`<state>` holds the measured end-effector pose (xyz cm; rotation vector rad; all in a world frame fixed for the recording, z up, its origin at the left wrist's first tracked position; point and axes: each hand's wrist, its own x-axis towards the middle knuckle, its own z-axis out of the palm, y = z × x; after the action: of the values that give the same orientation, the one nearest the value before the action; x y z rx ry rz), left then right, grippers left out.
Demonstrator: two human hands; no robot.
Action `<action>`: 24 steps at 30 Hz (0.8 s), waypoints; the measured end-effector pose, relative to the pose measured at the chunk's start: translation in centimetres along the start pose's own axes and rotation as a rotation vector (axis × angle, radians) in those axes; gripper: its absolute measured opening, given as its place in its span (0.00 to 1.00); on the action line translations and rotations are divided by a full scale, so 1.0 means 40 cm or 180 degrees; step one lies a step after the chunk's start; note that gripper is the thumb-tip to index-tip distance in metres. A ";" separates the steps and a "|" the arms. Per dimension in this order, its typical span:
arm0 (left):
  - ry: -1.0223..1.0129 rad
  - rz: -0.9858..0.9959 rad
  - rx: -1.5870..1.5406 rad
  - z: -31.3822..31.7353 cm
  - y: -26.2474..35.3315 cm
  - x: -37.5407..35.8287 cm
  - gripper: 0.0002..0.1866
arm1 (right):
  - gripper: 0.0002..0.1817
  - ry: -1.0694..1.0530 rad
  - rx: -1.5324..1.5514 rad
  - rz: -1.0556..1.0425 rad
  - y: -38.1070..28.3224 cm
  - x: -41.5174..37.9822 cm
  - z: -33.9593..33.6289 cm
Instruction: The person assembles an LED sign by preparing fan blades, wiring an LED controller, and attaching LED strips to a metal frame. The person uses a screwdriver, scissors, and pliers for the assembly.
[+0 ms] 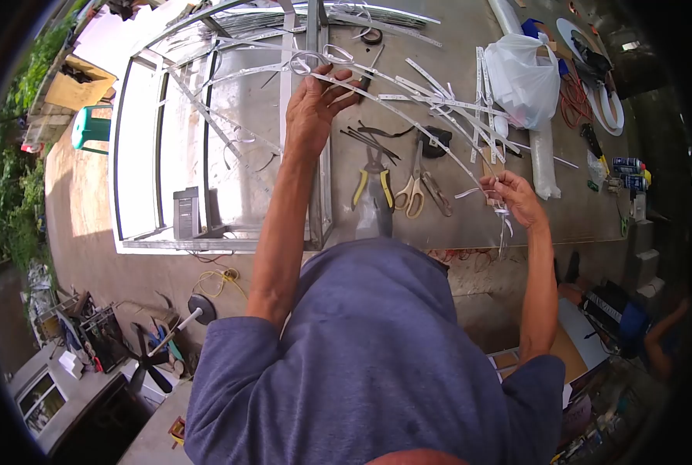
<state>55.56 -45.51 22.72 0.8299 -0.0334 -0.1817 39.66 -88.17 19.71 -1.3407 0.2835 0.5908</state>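
Rightward from the light pinch of my left hand (309, 116), a white strip (421, 127) slants bodyward, pinched also by my right hand (519, 200).

one yellow-handled pair of pliers (360, 189) and one beige-handled pair of scissors (416, 174) between left fingers (344, 87) and right fingers (504, 190); one tape roll (378, 36) and one plastic bag (522, 81) beyond them; two cans (629, 165) right of the right fingers; one green stool (91, 129) left of the left; overlapping white strips (439, 127), uncountable.
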 end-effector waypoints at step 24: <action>0.1579 0.0810 0.1190 -0.033 0.042 -0.062 0.11 | 0.17 -0.0208 -0.1186 0.0382 -0.019 0.215 0.062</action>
<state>53.51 -43.01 23.17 1.2148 0.3000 0.2819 46.81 -83.83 16.43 -1.6664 0.2071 0.8153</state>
